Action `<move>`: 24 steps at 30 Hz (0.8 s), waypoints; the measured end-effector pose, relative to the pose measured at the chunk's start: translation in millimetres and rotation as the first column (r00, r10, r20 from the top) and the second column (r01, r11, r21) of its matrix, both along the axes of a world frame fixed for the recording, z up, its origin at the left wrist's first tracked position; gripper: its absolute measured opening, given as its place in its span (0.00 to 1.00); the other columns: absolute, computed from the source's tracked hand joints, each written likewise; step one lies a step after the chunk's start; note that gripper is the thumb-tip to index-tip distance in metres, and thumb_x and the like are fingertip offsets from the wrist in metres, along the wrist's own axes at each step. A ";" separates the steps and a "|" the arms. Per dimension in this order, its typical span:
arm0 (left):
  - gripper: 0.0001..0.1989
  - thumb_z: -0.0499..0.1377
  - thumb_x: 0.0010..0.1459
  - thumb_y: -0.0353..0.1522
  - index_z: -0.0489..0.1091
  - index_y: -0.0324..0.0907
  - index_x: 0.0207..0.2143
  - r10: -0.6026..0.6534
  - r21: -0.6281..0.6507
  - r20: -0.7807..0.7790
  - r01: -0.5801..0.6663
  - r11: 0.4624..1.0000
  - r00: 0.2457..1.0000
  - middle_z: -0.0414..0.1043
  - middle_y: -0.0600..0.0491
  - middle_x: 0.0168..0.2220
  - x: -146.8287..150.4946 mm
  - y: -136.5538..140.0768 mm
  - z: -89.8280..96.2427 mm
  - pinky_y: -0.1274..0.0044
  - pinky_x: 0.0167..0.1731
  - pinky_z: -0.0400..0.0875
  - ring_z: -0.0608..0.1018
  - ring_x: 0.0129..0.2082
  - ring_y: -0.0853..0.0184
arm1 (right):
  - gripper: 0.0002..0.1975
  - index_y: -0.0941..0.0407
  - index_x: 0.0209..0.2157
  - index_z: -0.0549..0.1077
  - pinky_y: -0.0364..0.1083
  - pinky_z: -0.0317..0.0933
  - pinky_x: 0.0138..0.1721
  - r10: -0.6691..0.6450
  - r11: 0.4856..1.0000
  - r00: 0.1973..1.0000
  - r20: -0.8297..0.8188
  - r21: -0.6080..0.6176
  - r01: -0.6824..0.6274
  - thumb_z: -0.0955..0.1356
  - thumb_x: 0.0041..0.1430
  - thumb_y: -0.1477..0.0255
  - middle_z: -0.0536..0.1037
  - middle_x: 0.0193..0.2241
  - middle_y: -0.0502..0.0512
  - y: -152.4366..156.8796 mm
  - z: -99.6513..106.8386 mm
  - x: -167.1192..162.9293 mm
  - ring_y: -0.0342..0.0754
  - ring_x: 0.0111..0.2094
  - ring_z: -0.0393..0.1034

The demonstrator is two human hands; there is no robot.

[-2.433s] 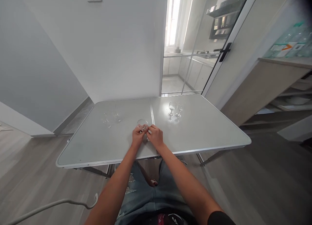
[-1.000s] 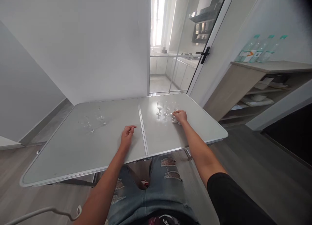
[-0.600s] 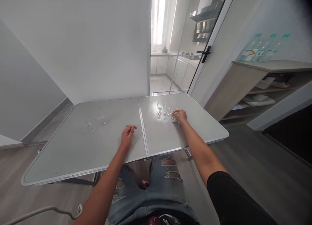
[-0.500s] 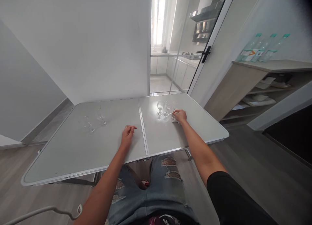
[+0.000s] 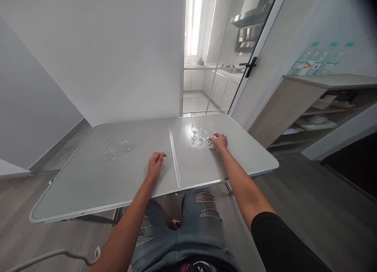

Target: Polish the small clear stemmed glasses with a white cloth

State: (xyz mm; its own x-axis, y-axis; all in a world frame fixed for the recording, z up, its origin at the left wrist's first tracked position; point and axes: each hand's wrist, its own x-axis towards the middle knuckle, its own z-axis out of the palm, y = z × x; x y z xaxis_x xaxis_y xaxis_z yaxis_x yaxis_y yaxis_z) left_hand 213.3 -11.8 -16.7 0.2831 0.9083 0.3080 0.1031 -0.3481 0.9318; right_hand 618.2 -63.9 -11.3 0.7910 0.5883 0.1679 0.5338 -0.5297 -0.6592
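Observation:
My right hand (image 5: 220, 141) has its fingers closed on a small white patterned cloth (image 5: 212, 144) at the table's right half. Just left of it stand clear stemmed glasses: one goblet (image 5: 195, 129), a second glass (image 5: 203, 132), and fainter glassware (image 5: 212, 127) behind my fingers. My left hand (image 5: 156, 161) rests on the grey table (image 5: 141, 134), left of the centre seam, its fingers curled and nothing visible in them. Farther left are clear glasses, one glass (image 5: 108, 149) nearer and another glass (image 5: 124, 141) beyond it; their outlines are faint.
A metal seam (image 5: 174, 158) divides the table. Behind it are a white wall (image 5: 132, 56) and a glass door (image 5: 212, 79). To the right, a shelf unit (image 5: 306, 85) carries several plastic bottles (image 5: 319, 62). A pale curved rod (image 5: 53, 256) crosses the lower left.
My right hand has settled slightly on the cloth, and more of the cloth shows beneath my fingers. My left hand keeps its place. The whole view has shifted a little.

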 end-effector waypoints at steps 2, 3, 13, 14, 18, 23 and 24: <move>0.18 0.54 0.66 0.46 0.77 0.44 0.35 -0.040 -0.003 0.022 0.041 0.999 0.999 0.68 0.51 0.35 -0.1 1.5 -1.6 0.75 0.32 0.66 0.68 0.31 0.68 | 0.19 0.54 0.42 0.80 0.47 0.63 0.40 -0.062 0.997 0.998 0.010 0.042 0.061 0.75 0.48 0.61 0.82 0.42 0.60 -6.7 1.2 -9.0 0.56 0.42 0.75; 0.18 0.54 0.66 0.46 0.77 0.44 0.36 -0.060 -0.008 0.033 0.060 0.998 0.998 0.67 0.51 0.36 -0.3 2.2 -2.4 0.75 0.32 0.66 0.68 0.31 0.68 | 0.17 0.54 0.40 0.79 0.47 0.63 0.39 -0.098 0.993 0.995 0.034 0.077 0.095 0.74 0.50 0.60 0.82 0.40 0.61 -10.8 1.9 -16.1 0.55 0.41 0.74; 0.19 0.54 0.66 0.47 0.76 0.44 0.36 -0.030 -0.022 0.051 0.032 0.999 0.998 0.68 0.51 0.37 -0.4 2.6 -8.1 0.75 0.32 0.67 0.69 0.32 0.68 | 0.20 0.53 0.24 0.63 0.43 0.56 0.32 0.287 0.835 0.958 -0.014 0.495 -0.243 0.63 0.64 0.54 0.65 0.21 0.46 -30.7 22.5 -146.0 0.44 0.26 0.58; 0.19 0.54 0.65 0.47 0.76 0.43 0.36 -0.024 -0.020 0.053 0.025 0.999 0.998 0.68 0.50 0.36 -0.4 2.7 -8.8 0.75 0.32 0.67 0.69 0.32 0.68 | 0.21 0.52 0.24 0.63 0.43 0.56 0.31 0.372 0.799 0.925 -0.083 0.536 -0.273 0.63 0.64 0.52 0.64 0.21 0.45 -27.6 22.9 -157.9 0.44 0.26 0.58; 0.18 0.55 0.65 0.46 0.75 0.43 0.35 0.017 -0.047 0.111 -0.012 0.999 0.994 0.69 0.50 0.36 0.5 1.3 -11.0 0.76 0.31 0.67 0.70 0.32 0.68 | 0.23 0.51 0.26 0.64 0.43 0.59 0.27 0.618 0.688 0.647 -0.447 0.706 -0.170 0.67 0.59 0.47 0.68 0.21 0.46 -10.5 13.7 -194.1 0.45 0.24 0.61; 0.15 0.56 0.63 0.45 0.71 0.42 0.36 0.119 -0.163 0.151 -0.094 0.982 0.981 0.71 0.50 0.33 1.3 2.4 -9.1 0.76 0.30 0.68 0.71 0.30 0.68 | 0.21 0.52 0.28 0.66 0.43 0.59 0.23 0.753 0.648 0.200 -0.627 0.760 -0.055 0.71 0.54 0.49 0.72 0.22 0.47 -1.8 4.0 -211.8 0.43 0.20 0.63; 0.14 0.56 0.63 0.44 0.71 0.42 0.36 0.141 -0.159 0.132 -0.120 0.980 0.981 0.71 0.50 0.33 -1.3 4.1 -7.7 0.76 0.31 0.69 0.72 0.30 0.68 | 0.21 0.52 0.28 0.66 0.43 0.59 0.23 0.762 0.641 0.157 -0.629 0.766 -0.045 0.71 0.54 0.50 0.72 0.22 0.46 -2.8 4.5 -212.0 0.43 0.20 0.63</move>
State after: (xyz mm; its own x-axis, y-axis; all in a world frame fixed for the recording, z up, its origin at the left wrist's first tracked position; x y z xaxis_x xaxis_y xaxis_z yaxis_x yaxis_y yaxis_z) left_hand 212.0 -7.7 -24.4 0.1223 0.9732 0.1949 0.0011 -0.1965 0.9805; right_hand 406.2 -66.7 -6.8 0.2639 0.9643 -0.0240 -0.5427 0.1278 -0.8301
